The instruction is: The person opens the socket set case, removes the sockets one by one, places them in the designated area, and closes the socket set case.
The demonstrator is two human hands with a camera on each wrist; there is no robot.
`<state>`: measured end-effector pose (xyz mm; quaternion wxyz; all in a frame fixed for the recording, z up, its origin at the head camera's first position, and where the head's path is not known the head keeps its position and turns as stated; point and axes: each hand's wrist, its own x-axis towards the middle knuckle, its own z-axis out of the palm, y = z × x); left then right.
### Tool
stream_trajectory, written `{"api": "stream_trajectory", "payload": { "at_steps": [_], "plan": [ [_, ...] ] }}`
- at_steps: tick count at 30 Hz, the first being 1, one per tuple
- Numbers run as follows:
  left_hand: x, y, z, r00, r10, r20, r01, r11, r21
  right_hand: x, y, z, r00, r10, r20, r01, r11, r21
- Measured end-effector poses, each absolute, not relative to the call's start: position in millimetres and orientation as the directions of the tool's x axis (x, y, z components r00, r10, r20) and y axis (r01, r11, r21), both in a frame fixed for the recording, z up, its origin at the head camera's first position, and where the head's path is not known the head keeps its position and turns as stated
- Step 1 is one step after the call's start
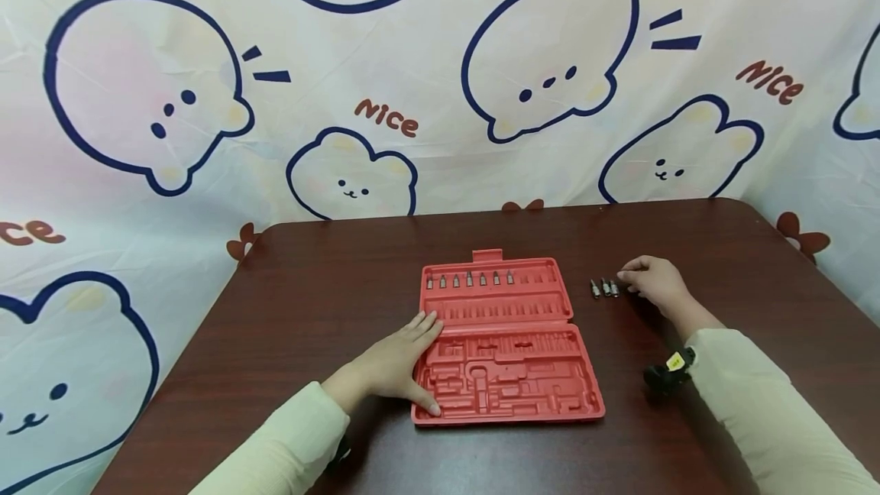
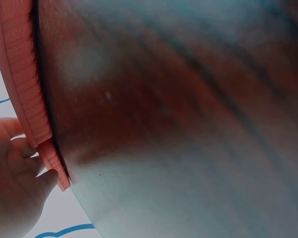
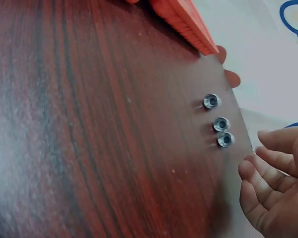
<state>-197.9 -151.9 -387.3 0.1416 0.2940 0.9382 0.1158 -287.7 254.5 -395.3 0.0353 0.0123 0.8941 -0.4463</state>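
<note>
On the brown table (image 1: pixel 316 304), the red tool case (image 1: pixel 505 342) lies open in front of you, and your left hand (image 1: pixel 395 363) rests flat on its left edge with the fingers straight, so it steadies the case but grips nothing. In the upper row of the case, seven small bits (image 1: pixel 469 279) already stand in their slots, starting from the left; the slots to the right of them in this row look empty, and the row below them also looks empty. Three more bits (image 1: pixel 604 288) stand on the table just to the right of the case, close together in a short line. Your right hand (image 1: pixel 653 283) is just beside the nearest of them, with the fingers loosely curled and holding nothing; in the right wrist view the fingertips (image 3: pixel 260 159) are near this bit (image 3: pixel 225 140) but do not touch it. So I judge the filling is only partly done: seven bits are seated, and three wait outside.
</note>
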Motion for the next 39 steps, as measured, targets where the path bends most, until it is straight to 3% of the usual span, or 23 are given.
{"api": "stream_trajectory", "payload": {
  "at_steps": [21, 31, 39],
  "plan": [
    [-200, -153, -387, -0.78, 0.598, -0.185, 0.533, 0.789, 0.306, -287, 203, -372, -0.979, -0.132, -0.154, 0.09, 0.396, -0.914],
    [-200, -150, -385, -0.779, 0.596, -0.194, 0.534, 0.794, 0.29, -293, 170, -370, -0.97, -0.197, -0.142, 0.065, 0.351, -0.934],
    [-198, -152, -387, -0.781, 0.588, -0.209, 0.523, 0.8, 0.295, -303, 142, -380, -0.961, -0.209, -0.18, 0.083, 0.403, -0.911]
  ]
}}
